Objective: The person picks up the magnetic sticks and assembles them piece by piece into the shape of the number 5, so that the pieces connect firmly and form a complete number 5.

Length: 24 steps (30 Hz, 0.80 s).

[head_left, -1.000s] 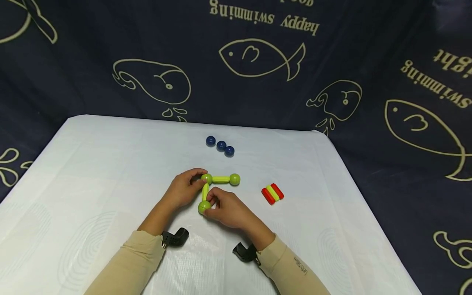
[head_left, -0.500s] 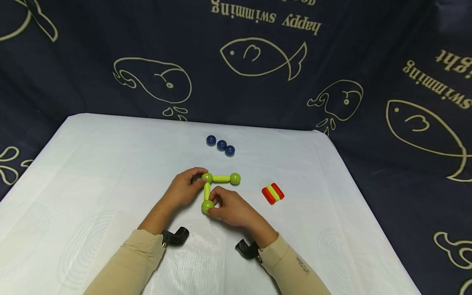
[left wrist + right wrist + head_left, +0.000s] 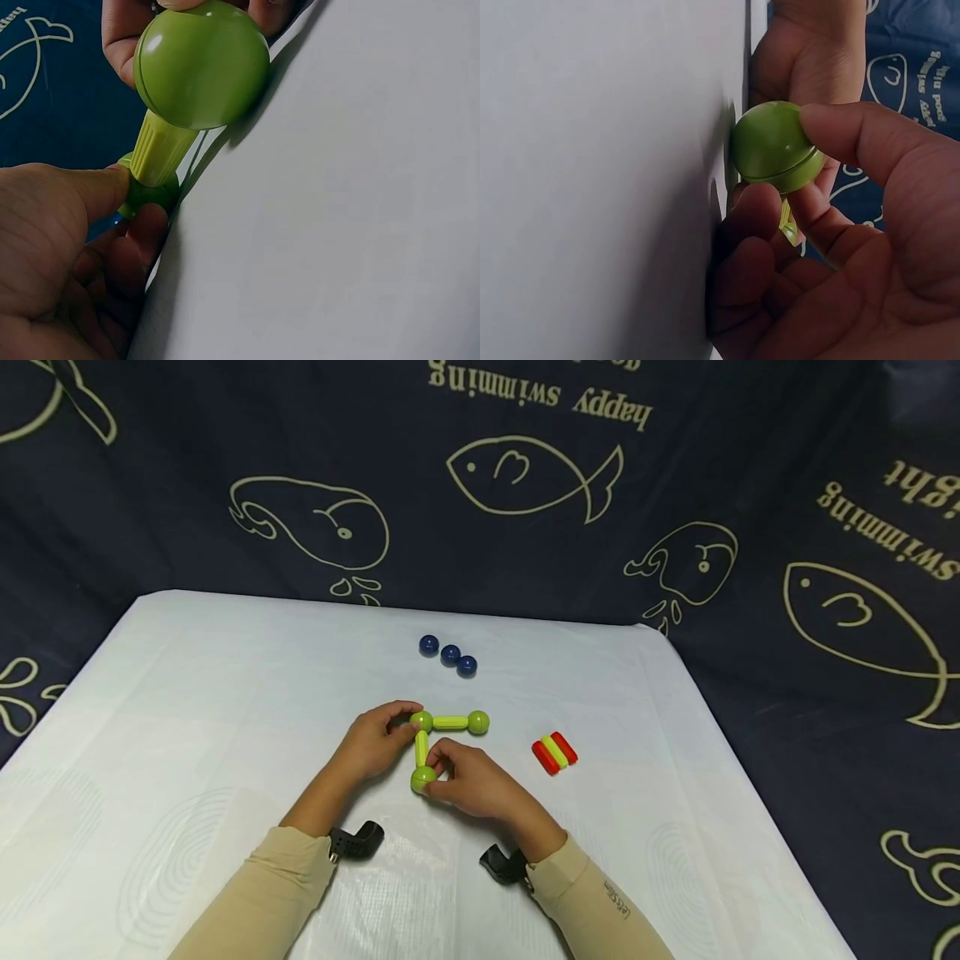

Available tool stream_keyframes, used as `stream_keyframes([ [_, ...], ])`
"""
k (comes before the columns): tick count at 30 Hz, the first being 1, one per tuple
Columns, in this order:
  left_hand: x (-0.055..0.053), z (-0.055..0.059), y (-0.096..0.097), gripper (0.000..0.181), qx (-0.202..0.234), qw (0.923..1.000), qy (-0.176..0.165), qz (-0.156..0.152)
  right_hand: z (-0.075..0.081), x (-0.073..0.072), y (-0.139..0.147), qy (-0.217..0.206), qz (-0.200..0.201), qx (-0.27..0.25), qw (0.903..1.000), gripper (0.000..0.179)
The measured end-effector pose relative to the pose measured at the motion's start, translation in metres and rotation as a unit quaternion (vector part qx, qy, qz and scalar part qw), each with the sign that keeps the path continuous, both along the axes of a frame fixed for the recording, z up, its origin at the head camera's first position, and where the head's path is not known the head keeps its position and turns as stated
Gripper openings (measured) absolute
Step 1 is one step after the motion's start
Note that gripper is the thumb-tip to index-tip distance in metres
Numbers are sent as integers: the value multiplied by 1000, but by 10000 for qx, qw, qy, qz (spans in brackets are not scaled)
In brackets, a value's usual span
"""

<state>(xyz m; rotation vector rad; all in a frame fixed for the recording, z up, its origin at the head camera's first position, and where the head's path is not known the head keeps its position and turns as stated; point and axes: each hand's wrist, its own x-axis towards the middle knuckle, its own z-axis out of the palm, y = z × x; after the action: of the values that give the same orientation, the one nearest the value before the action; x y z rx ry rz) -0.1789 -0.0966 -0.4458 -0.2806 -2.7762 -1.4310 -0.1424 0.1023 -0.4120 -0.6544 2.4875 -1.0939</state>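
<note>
Three green balls and two yellow-green rods form an L on the table. My left hand (image 3: pixel 372 742) pinches the corner ball (image 3: pixel 422 721) between thumb and fingers. From that ball one rod (image 3: pixel 450 723) runs right to the end ball (image 3: pixel 478 722). The other rod (image 3: pixel 422 748) points toward me, to the near ball (image 3: pixel 423 779). My right hand (image 3: pixel 472 779) grips this near ball; in the right wrist view the thumb and fingertips press on the green ball (image 3: pixel 776 146). In the left wrist view the near ball (image 3: pixel 202 67) partly covers the rod (image 3: pixel 163 146) behind it.
Three dark blue balls (image 3: pixel 450 656) lie in a slanted row toward the back of the white table (image 3: pixel 262 677). Right of my hands, two red rods (image 3: pixel 545 758) flank a yellow-green rod (image 3: pixel 555 752). A dark curtain with fish drawings (image 3: pixel 525 477) hangs behind the table.
My right hand has shifted slightly right with the near ball, so the rod toward me stands straighter below the corner. My left hand has stayed on the corner ball.
</note>
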Motion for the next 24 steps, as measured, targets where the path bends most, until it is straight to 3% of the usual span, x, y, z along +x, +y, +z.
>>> stream_keyframes([
  [10,2,2,0,30,35,10000,44,-34,-3,-2,1,-11,35,-130,9999,19],
  [24,2,3,0,35,-11,10000,-29,-1,5,-2,8,-62,109,-121,9998,14],
])
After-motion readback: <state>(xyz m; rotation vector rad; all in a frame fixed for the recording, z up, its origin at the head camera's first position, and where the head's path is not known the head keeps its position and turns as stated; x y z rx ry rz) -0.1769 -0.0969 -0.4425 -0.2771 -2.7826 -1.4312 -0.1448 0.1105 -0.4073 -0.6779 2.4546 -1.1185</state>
